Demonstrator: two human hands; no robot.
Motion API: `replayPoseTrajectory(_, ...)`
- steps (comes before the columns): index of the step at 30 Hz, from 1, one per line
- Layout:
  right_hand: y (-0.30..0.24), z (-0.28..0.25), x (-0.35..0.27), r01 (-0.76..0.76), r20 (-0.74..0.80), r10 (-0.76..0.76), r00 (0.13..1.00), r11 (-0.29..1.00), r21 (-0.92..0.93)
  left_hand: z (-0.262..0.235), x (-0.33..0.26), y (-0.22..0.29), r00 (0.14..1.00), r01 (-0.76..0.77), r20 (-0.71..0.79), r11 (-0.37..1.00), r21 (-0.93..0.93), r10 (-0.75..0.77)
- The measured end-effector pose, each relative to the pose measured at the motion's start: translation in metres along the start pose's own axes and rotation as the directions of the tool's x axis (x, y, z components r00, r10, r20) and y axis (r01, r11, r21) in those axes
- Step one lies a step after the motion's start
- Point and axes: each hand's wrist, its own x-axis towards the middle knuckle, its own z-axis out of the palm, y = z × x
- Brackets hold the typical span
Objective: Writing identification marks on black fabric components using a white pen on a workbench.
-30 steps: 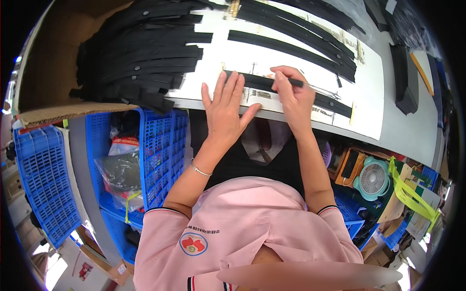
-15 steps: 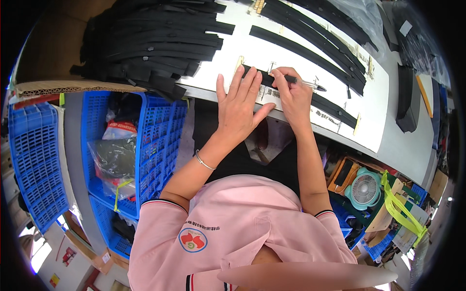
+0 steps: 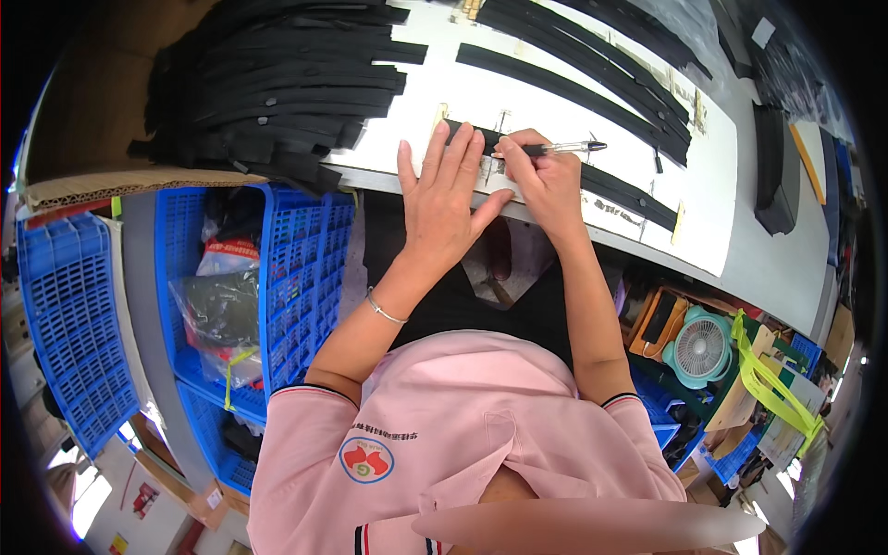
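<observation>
The pen (image 3: 555,148) now lifted sideways in the right hand (image 3: 546,180); left hand (image 3: 444,199) flat on the strip (image 3: 564,171).

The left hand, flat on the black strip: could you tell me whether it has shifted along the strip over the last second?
No. The left hand lies flat on the same end of the black strip, beside the right hand holding the pen; only the camera moved.

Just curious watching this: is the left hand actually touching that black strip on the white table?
Touching. The head view shows the left hand lying flat, its fingertips overlapping the black strip's near end.
</observation>
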Motion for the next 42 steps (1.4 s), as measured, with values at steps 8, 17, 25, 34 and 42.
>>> replayPoseTrajectory(8,-0.01,-0.033,-0.016,-0.065,-0.052,0.071,0.996,0.993,0.103,0.0,0.0,-0.001,1.0,0.012,0.022,1.0,0.025,-0.013)
replayPoseTrajectory(17,0.023,-0.076,-0.031,-0.073,-0.337,0.046,0.94,0.995,-0.07,-0.003,0.001,0.005,0.997,0.011,0.079,0.999,0.05,-0.015)
replayPoseTrajectory(25,0.023,-0.072,-0.03,-0.056,-0.351,0.021,0.936,0.995,-0.088,0.017,0.012,0.061,0.981,-0.096,0.141,0.961,-0.259,0.136)
replayPoseTrajectory(34,0.024,-0.074,-0.031,-0.075,-0.363,0.04,0.931,0.994,-0.083,0.024,0.014,0.063,0.983,-0.083,0.147,0.976,-0.199,0.113)
replayPoseTrajectory(42,0.023,-0.074,-0.03,-0.072,-0.302,-0.019,0.953,0.955,-0.289,0.026,0.014,0.062,0.987,-0.095,0.112,0.976,-0.198,0.118)
